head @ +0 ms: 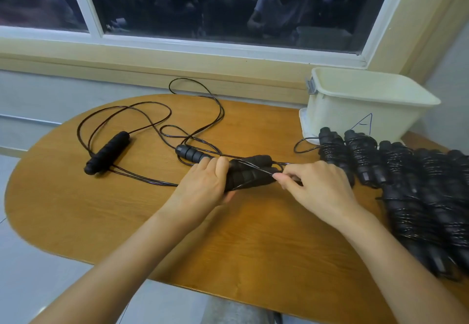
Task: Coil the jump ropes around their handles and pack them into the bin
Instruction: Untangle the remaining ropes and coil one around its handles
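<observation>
You are gripping the paired handles (253, 175) with your left hand (203, 186), its fingers curled over their left end, near the middle of the surface (228, 234). The handles are lying side by side with their long axis running left to right, the right end tipped slightly toward the far edge. Your right hand (322, 186) is sitting just off that right end, its fingers (279, 176) pinching the cord (256, 168) tight between thumb and forefinger.

The cord is crossing the handles on a slant, from the upper left by your left knuckles down to your right fingertips. That slant is what the next wrap seems to depend on. You are probably going to want to carry the cord across the axis, not along it, so each turn lands beside the last.

The slack is trailing away toward the left and far edges, tangled near another handle (193, 155) and a loose handle (107, 152).

The bin (355, 118) is standing at the far right corner, nearer your right hand, with the coiled ropes (411, 191) stacked along the right edge, not yet packed
</observation>
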